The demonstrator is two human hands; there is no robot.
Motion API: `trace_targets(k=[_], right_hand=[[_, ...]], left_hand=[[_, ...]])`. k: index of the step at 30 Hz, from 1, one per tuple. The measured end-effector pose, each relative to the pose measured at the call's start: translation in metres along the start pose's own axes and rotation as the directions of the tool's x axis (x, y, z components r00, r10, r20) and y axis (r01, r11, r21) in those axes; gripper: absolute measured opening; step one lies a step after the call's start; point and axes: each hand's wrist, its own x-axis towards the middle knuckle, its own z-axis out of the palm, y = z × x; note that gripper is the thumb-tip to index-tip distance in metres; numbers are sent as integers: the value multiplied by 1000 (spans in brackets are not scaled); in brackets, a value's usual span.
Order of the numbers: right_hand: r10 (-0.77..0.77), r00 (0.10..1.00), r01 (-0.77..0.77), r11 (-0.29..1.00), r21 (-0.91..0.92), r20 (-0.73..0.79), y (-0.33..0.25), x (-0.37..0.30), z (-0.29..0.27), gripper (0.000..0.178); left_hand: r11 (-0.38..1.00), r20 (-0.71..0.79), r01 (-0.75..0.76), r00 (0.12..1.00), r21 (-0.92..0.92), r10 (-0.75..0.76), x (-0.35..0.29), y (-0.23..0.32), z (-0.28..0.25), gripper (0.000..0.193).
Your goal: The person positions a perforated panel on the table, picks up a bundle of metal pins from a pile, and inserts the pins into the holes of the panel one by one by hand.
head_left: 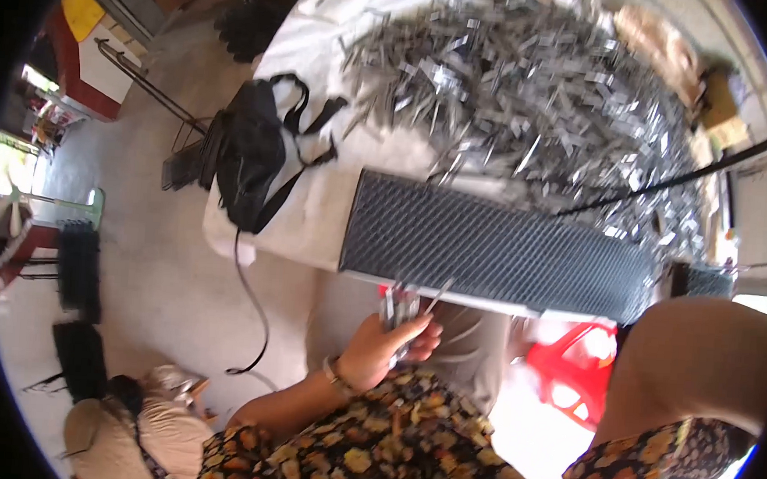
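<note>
Farthest to the left of the left hand, and lower than it, another person in beige [148,431] shows near the rim, with a dark stack of mesh pieces [79,269] standing beyond them. Nearer, up and to the left of the left hand, a black bag [252,157] with loose straps lies on the pale-covered table [309,231], and a thin dark cord [260,315] hangs below it toward the floor, well to the left of that hand. The left hand [376,353] itself, with a band [332,372] around its wrist, is closed around a small bunch of metal pieces [399,315]; a thin strip [438,297] slants up past its thumb, its tip overlapping the panel's near edge in this view, though I cannot tell whether they touch. Just ahead of the left hand and stretching away to its right, the long dark mesh panel [488,246] lies along the table's near edge. Beyond the panel, farther ahead of the hand, spreads a broad heap of shiny metal strips [532,99], blurred in places. To the right of the left hand, below table height, is a red stool [559,386]. Rightmost, the right arm [701,360] reaches past the rim; the right hand is out of sight, so I cannot tell whether it holds anything.
</note>
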Motion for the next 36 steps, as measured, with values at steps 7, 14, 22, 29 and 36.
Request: trace_targets(k=[7,14,22,29,36], right_hand=[[81,991,-85,996,-31,-107,3,-30,-11,42],[103,985,-123,983,-140,-140,-11,-38,-22,39],[87,975,-146,944,-296,-204,-46,-40,-42,36],[126,934,-243,911,-334,-334,-49,-95,-46,33],[219,876,-365,883,-295,-430,-47,-133,-37,30]], left_hand=[[998,-17,-16,1000,53,17,7,-4,-2,24],[997,-4,-12,1000,82,13,2,-2,1,26],[995,-25,-43,999,93,46,3,-3,-2,23],[992,-3,-53,999,115,54,-6,-4,4,22],[994,-17,-24,1000,102,26,4,6,16,25]])
